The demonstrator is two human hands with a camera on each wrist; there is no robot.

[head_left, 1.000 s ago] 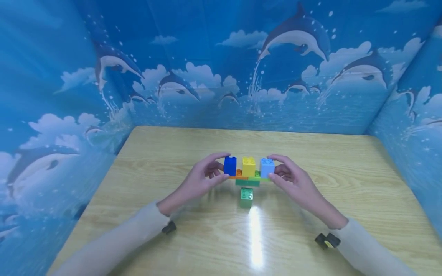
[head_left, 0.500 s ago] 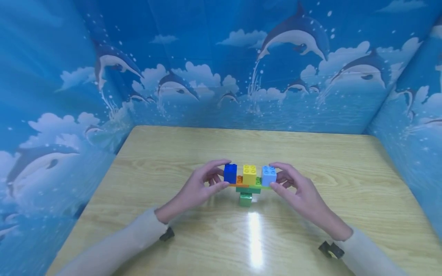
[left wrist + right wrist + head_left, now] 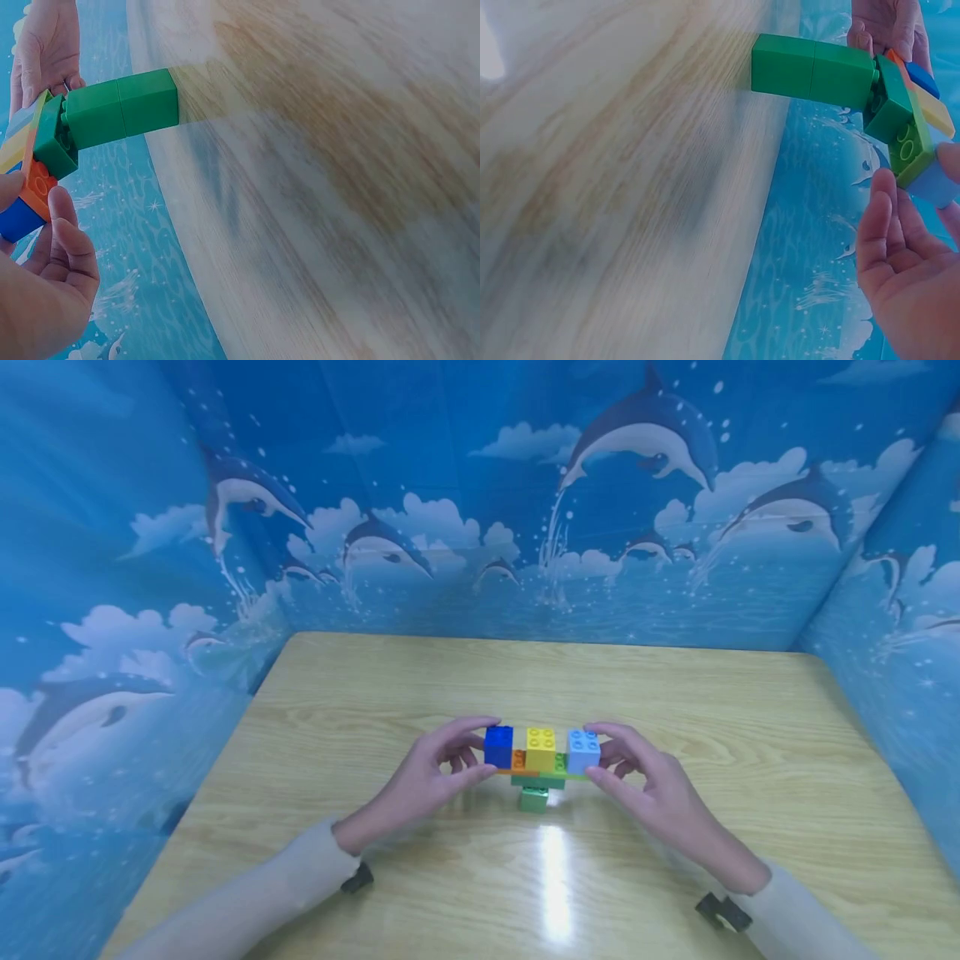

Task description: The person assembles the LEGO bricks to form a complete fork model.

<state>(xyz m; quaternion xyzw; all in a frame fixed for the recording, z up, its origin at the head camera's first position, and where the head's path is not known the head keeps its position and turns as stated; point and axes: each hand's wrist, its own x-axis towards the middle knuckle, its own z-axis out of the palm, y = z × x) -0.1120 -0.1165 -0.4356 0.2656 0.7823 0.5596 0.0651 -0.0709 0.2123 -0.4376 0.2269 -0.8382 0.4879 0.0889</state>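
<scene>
My left hand (image 3: 427, 781) pinches the dark blue toy brick (image 3: 498, 748) at one end of a built row. At the other end, my right hand (image 3: 663, 789) pinches the light blue toy brick (image 3: 583, 753). A yellow brick (image 3: 540, 750) stands between them. Beneath lie an orange brick (image 3: 40, 182) and a lime green brick (image 3: 907, 150), joined on a wider green brick (image 3: 56, 139). Under that, two green bricks form an upright column (image 3: 814, 71) on the table. Studs show between the column and the wider brick, so I cannot tell whether they are fully pressed together.
The wood-grain table (image 3: 360, 685) spreads around the bricks. A blue dolphin-print curtain (image 3: 465, 527) encloses its back and sides. A dark wrist strap (image 3: 357, 878) shows under the left sleeve, and another strap (image 3: 723, 912) under the right.
Both hands have lowered the brick row toward me, from behind and above the green column down onto its top. The column's studs are now mostly covered in the head view.
</scene>
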